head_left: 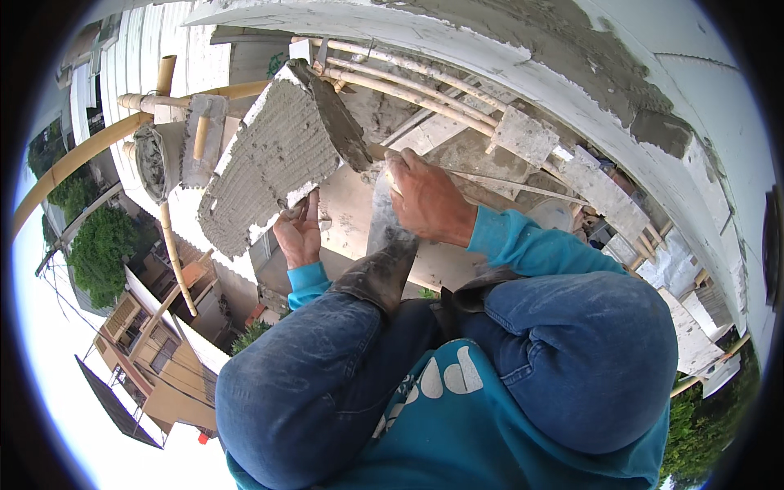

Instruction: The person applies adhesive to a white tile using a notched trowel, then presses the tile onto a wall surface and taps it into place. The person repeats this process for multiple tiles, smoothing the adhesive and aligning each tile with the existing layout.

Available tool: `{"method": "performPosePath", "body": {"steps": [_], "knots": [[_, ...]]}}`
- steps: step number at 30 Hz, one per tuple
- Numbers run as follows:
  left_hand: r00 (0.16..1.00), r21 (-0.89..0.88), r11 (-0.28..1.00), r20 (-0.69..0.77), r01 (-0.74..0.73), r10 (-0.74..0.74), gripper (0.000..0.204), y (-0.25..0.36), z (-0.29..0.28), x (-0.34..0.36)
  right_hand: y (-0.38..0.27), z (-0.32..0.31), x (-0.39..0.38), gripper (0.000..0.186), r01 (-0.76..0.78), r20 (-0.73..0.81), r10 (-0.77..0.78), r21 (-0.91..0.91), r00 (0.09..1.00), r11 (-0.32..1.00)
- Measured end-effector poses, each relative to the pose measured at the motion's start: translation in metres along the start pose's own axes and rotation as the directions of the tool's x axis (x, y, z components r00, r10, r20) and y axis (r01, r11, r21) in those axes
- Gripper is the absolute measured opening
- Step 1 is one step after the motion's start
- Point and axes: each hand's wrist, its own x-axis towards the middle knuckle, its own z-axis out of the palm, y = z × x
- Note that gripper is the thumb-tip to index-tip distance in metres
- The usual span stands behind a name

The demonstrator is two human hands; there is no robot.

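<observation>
My left hand point(299, 232), palm up, grips the lower edge of a white moulding piece point(269, 155) that is tilted in front of me. Grey mortar with combed ridges coats its broad face, and a thicker layer covers its right side. White shows along the edges. Close to that right side, my right hand point(429, 196) is closed around a flat steel trowel point(381, 214). The blade hangs below the fist, smeared grey; the handle is mostly hidden by the fingers.
Bamboo poles point(408, 77) and mortar-stained boards point(523, 135) form a scaffold high above ground. At left rest a wooden-handled trowel point(201, 135) and a mortar-filled container point(150, 159). A white wall ledge point(482, 41) with wet mortar curves along the top and right. My boots point(376, 273) are below.
</observation>
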Motion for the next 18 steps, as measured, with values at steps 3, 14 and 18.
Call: {"method": "performPosePath", "body": {"steps": [3, 14, 18], "knots": [[1.000, -0.027, 1.000, -0.005, 0.008, -0.008, 0.022, 0.001, -0.007, 0.005, -0.008, -0.009, -0.020, 0.053, 0.103, 0.060, -0.100, -0.059, 0.993, 0.993], [1.000, -0.078, 0.997, 0.010, -0.004, 0.005, 0.022, -0.003, -0.020, 0.014, 0.009, -0.038, 0.092, 0.045, 0.028, 0.108, -0.014, -0.126, 0.994, 0.992], [0.999, -0.157, 0.987, 0.013, 0.041, -0.039, 0.029, -0.004, -0.022, 0.010, 0.003, -0.034, 0.101, 0.043, 0.046, 0.170, -0.014, -0.181, 0.985, 0.982]]}}
